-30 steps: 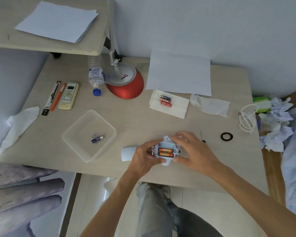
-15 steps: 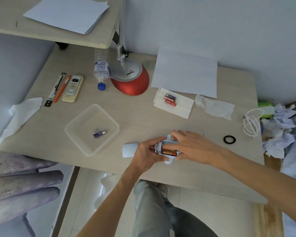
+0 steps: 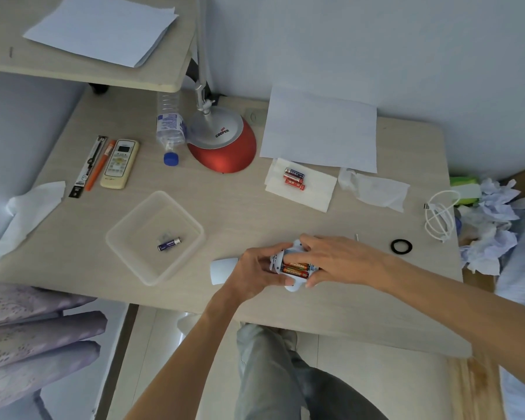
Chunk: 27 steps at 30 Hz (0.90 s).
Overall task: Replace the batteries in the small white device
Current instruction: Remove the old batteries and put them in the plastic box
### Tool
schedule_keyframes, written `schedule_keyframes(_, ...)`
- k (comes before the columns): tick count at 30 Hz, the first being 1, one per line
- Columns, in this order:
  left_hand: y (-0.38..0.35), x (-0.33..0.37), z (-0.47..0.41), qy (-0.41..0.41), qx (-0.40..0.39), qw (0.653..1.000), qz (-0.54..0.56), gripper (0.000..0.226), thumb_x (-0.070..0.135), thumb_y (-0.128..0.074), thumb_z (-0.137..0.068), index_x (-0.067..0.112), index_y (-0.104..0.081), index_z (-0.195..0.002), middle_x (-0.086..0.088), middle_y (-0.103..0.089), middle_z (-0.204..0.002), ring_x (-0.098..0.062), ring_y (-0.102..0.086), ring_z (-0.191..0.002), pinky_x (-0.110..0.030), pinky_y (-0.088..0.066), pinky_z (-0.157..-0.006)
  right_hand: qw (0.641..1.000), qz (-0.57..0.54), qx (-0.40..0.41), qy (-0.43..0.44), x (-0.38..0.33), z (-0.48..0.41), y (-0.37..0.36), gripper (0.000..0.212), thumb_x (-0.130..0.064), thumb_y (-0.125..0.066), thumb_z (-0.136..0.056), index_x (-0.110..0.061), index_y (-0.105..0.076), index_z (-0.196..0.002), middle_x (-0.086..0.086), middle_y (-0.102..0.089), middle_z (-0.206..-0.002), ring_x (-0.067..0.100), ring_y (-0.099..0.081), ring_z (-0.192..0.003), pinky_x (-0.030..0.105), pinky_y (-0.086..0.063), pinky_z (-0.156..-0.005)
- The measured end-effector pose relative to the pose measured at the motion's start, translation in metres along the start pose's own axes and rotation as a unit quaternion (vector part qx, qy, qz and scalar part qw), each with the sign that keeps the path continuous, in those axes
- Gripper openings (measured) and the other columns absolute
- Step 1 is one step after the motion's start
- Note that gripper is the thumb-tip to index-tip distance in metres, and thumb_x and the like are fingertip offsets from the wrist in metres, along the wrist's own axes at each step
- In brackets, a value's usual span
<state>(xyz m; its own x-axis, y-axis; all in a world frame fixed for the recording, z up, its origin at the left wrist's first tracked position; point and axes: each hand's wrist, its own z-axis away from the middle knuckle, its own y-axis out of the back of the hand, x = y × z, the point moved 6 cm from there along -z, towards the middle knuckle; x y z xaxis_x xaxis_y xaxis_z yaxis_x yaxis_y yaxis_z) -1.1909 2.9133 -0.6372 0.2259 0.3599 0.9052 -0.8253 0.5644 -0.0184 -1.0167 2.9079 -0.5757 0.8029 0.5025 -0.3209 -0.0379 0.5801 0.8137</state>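
The small white device (image 3: pixel 293 287) lies back-up near the table's front edge, its battery bay open with two orange batteries (image 3: pixel 296 267) inside. My left hand (image 3: pixel 256 269) grips its left side. My right hand (image 3: pixel 335 259) holds its right side, fingers lying over the top of the bay. A white cover piece (image 3: pixel 223 270) lies just left of my left hand. Three spare batteries (image 3: pixel 294 178) rest on a napkin (image 3: pixel 319 192) further back. One blue battery (image 3: pixel 169 244) lies in a clear plastic tray (image 3: pixel 191 228).
A red lamp base (image 3: pixel 225 153), water bottle (image 3: pixel 170 128) and remote (image 3: pixel 120 163) stand at the back left. Paper sheet (image 3: pixel 319 131), tissue (image 3: pixel 376 189), black ring (image 3: pixel 401 246), small pin (image 3: pixel 357 237) and white cable (image 3: pixel 438 218) sit to the right. Crumpled paper (image 3: pixel 491 225) is piled off the right edge.
My right hand's fingers have slid left across the open bay, covering more of the batteries. The device and my left hand stay in place; the camera has shifted slightly.
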Motion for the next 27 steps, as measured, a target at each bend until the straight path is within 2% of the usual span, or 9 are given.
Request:
schedule_keyframes(7,0.0,0.0,-0.001,0.001,0.003,1.0,0.005,0.075,0.004,-0.096,-0.075,0.016,-0.069,-0.143,-0.004,-0.081,-0.123,-0.024,-0.077,-0.115,-0.048,-0.061,-0.104,0.998,-0.052,0.019,-0.01,0.008,0.001,-0.011,0.07,-0.052,-0.071,-0.094,-0.039,-0.038,-0.154,-0.009,-0.046,-0.126,0.018,-0.058,-0.1,0.038,-0.055,-0.079)
schedule_keyframes(11,-0.001,0.001,0.001,0.001,0.003,1.0,0.02,0.074,0.001,-0.096,-0.075,0.013,-0.069,-0.142,-0.006,-0.081,-0.123,-0.026,-0.077,-0.115,-0.045,-0.061,-0.104,0.995,-0.044,0.085,-0.026,0.008,0.013,-0.007,0.069,-0.059,-0.068,-0.093,-0.044,-0.037,-0.153,-0.012,-0.043,-0.123,0.01,-0.055,-0.096,0.033,-0.054,-0.073)
schedule_keyframes(13,-0.002,0.001,0.002,0.0,0.006,1.0,0.026,0.073,-0.001,-0.096,-0.074,0.012,-0.07,-0.141,-0.007,-0.081,-0.121,-0.026,-0.078,-0.114,-0.039,-0.061,-0.102,0.984,-0.104,0.133,-0.061,0.01,0.018,-0.004,0.062,-0.064,-0.065,-0.093,-0.048,-0.046,-0.149,-0.013,-0.043,-0.123,0.006,-0.053,-0.1,0.034,-0.058,-0.076)
schedule_keyframes(15,-0.002,0.003,0.002,-0.006,0.011,1.0,0.022,0.074,-0.003,-0.095,-0.073,0.012,-0.07,-0.141,-0.005,-0.082,-0.118,-0.022,-0.079,-0.111,-0.031,-0.062,-0.097,0.959,-0.19,0.185,-0.097,0.012,0.021,-0.005,0.055,-0.069,-0.059,-0.093,-0.044,-0.061,-0.141,-0.015,-0.044,-0.126,0.006,-0.054,-0.112,0.038,-0.06,-0.084)
schedule_keyframes(17,-0.002,0.004,0.003,-0.009,0.016,1.0,0.025,0.074,-0.004,-0.095,-0.073,0.013,-0.071,-0.14,-0.004,-0.083,-0.117,-0.021,-0.079,-0.11,-0.028,-0.061,-0.095,0.939,-0.221,0.233,-0.122,0.009,0.018,-0.01,0.05,-0.066,-0.061,-0.092,-0.039,-0.071,-0.133,-0.014,-0.047,-0.131,0.007,-0.052,-0.12,0.04,-0.06,-0.087)
schedule_keyframes(20,-0.003,0.005,0.005,-0.001,0.02,0.999,0.034,0.074,-0.005,-0.096,-0.071,0.019,-0.073,-0.137,-0.004,-0.083,-0.115,-0.02,-0.079,-0.108,-0.03,-0.062,-0.094,0.9,-0.245,0.319,-0.17,0.002,0.016,-0.014,0.041,-0.057,-0.075,-0.086,-0.03,-0.079,-0.116,-0.015,-0.051,-0.129,0.004,-0.052,-0.12,0.038,-0.061,-0.082)
schedule_keyframes(22,-0.003,0.006,0.005,0.008,0.024,0.999,0.036,0.074,-0.004,-0.097,-0.071,0.021,-0.073,-0.136,-0.004,-0.083,-0.115,-0.021,-0.079,-0.108,-0.035,-0.062,-0.097,0.882,-0.259,0.351,-0.18,-0.004,0.015,-0.016,0.03,-0.049,-0.084,-0.081,-0.029,-0.081,-0.104,-0.014,-0.053,-0.125,0.006,-0.053,-0.118,0.037,-0.061,-0.078)
schedule_keyframes(24,-0.003,0.005,0.005,0.004,0.018,0.999,0.034,0.074,-0.002,-0.097,-0.071,0.019,-0.073,-0.138,-0.004,-0.083,-0.117,-0.023,-0.079,-0.11,-0.04,-0.062,-0.1,0.885,-0.244,0.351,-0.182,-0.01,0.012,-0.019,0.025,-0.043,-0.086,-0.08,-0.026,-0.08,-0.096,-0.012,-0.053,-0.122,0.008,-0.054,-0.117,0.037,-0.061,-0.074)
schedule_keyframes(27,-0.003,0.003,0.004,0.008,0.016,0.999,0.041,0.075,-0.002,-0.097,-0.071,0.019,-0.072,-0.139,-0.006,-0.083,-0.117,-0.026,-0.079,-0.111,-0.044,-0.062,-0.101,0.893,-0.214,0.349,-0.187,-0.014,0.01,-0.022,0.02,-0.041,-0.084,-0.085,-0.023,-0.081,-0.095,-0.011,-0.054,-0.122,0.008,-0.053,-0.117,0.034,-0.061,-0.073)
